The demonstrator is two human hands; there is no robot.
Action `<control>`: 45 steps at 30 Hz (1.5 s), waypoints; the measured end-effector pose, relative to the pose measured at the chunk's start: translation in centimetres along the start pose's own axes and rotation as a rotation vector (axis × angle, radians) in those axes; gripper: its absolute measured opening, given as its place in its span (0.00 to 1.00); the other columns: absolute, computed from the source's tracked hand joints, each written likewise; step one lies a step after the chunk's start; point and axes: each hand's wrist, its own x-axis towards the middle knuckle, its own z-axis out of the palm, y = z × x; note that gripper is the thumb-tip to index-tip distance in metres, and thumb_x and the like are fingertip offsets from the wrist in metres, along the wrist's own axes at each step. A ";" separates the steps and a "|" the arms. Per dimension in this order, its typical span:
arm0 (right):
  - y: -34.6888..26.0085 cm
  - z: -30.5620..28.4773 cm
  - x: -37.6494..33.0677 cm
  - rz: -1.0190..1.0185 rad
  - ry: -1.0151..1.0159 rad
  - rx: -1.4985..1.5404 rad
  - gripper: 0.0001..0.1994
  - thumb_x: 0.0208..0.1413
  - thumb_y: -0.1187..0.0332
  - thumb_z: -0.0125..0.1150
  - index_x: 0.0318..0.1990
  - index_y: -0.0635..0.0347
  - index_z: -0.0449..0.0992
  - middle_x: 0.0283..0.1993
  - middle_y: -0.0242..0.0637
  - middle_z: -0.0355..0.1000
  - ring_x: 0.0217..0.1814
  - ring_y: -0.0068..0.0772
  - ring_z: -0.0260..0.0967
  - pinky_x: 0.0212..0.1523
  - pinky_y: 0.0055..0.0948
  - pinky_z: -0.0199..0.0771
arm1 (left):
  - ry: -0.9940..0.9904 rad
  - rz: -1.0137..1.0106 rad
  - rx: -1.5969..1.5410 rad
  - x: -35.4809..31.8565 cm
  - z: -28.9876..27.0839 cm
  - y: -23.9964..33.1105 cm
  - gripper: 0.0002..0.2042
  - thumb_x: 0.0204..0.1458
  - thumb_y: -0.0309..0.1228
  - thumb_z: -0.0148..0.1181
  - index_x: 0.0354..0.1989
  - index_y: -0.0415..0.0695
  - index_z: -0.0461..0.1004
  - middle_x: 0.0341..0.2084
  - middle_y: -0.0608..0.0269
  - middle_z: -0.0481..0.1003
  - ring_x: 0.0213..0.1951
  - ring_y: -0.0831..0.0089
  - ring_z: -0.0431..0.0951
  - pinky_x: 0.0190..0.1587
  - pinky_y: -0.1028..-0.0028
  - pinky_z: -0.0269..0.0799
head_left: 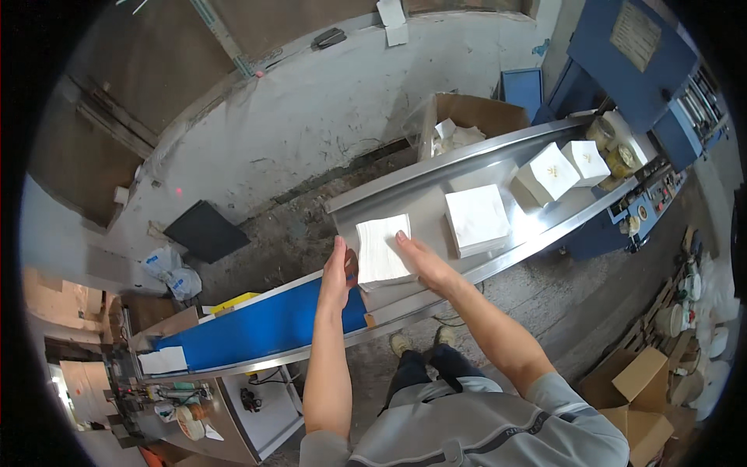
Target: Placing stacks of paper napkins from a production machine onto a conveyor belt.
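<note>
A thick stack of white paper napkins (384,253) lies at the near left end of the steel chute, between my two hands. My right hand (424,263) has its thumb on top of the stack's right edge; its other fingers are hidden against the side. Along the left edge, my left hand (334,278) is held upright with thumb stretched out and shaded fingers apart, close beside the paper. Another napkin stack (477,219) rests to the right, and two more, a printed stack (548,173) and a smaller one (586,162), sit farther up the chute.
A blue conveyor belt (264,325) runs left from the steel chute (428,194), with white napkins (163,359) at its far end. Blue machinery (630,62) stands at upper right. Behind the chute is a cardboard box (482,113); open cartons (642,381) lie at lower right.
</note>
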 end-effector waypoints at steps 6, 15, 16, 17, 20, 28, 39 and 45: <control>0.9 1.3 1.8 -0.060 -0.060 -0.072 0.31 0.69 0.46 0.42 0.64 0.67 0.62 0.57 0.39 0.70 0.57 0.27 0.67 0.58 0.26 0.66 | -0.240 0.123 -0.290 3.5 -1.6 -3.0 0.42 0.59 0.63 0.45 0.67 0.35 0.57 0.62 0.50 0.65 0.61 0.63 0.67 0.61 0.67 0.62; 2.2 3.1 2.8 -0.120 -0.027 -0.162 0.37 0.67 0.45 0.45 0.71 0.66 0.49 0.66 0.48 0.60 0.67 0.37 0.58 0.66 0.33 0.57 | -0.174 0.282 -0.141 2.1 2.4 -3.5 0.37 0.62 0.58 0.45 0.67 0.35 0.58 0.64 0.53 0.63 0.64 0.65 0.64 0.64 0.68 0.59; 2.5 2.9 3.1 -0.225 0.059 -0.237 0.38 0.66 0.44 0.46 0.70 0.67 0.50 0.66 0.51 0.61 0.68 0.42 0.58 0.67 0.35 0.56 | -0.242 0.240 -0.267 1.8 2.6 -3.4 0.36 0.63 0.58 0.45 0.66 0.37 0.59 0.63 0.54 0.65 0.63 0.65 0.65 0.63 0.67 0.60; 2.7 2.4 3.3 -0.232 0.068 -0.236 0.38 0.66 0.44 0.46 0.70 0.67 0.50 0.66 0.51 0.61 0.68 0.42 0.58 0.67 0.35 0.56 | -0.310 0.196 -0.393 1.5 2.8 -3.3 0.35 0.63 0.57 0.45 0.66 0.38 0.60 0.62 0.55 0.66 0.62 0.65 0.66 0.63 0.67 0.61; 1.5 1.2 2.4 -0.342 0.326 -0.665 0.36 0.64 0.46 0.50 0.66 0.70 0.58 0.64 0.58 0.62 0.70 0.51 0.56 0.67 0.40 0.55 | -0.391 0.201 -0.574 -0.2 2.9 -2.9 0.30 0.63 0.56 0.44 0.65 0.45 0.63 0.59 0.61 0.69 0.60 0.62 0.70 0.61 0.62 0.65; -7.3 0.5 -6.0 -0.236 0.080 -0.385 0.33 0.62 0.59 0.60 0.67 0.71 0.57 0.64 0.50 0.65 0.63 0.36 0.65 0.60 0.31 0.67 | -0.490 0.196 -0.951 -4.2 3.8 -3.0 0.33 0.60 0.58 0.47 0.66 0.46 0.61 0.61 0.58 0.68 0.62 0.58 0.67 0.64 0.56 0.62; -2.6 -2.7 -9.3 -0.063 -0.057 0.090 0.33 0.58 0.58 0.64 0.64 0.71 0.60 0.56 0.44 0.71 0.57 0.31 0.70 0.55 0.28 0.71 | -0.303 0.087 -0.632 -10.3 3.9 -7.3 0.36 0.60 0.58 0.49 0.67 0.41 0.58 0.63 0.56 0.65 0.64 0.59 0.65 0.65 0.57 0.60; 0.6 -0.2 -10.5 -0.047 -0.088 -0.015 0.44 0.55 0.64 0.69 0.71 0.72 0.47 0.55 0.50 0.70 0.56 0.34 0.69 0.55 0.31 0.70 | -0.115 0.206 -0.116 -16.1 1.5 -8.9 0.33 0.56 0.34 0.64 0.66 0.37 0.56 0.58 0.56 0.67 0.59 0.68 0.68 0.59 0.68 0.65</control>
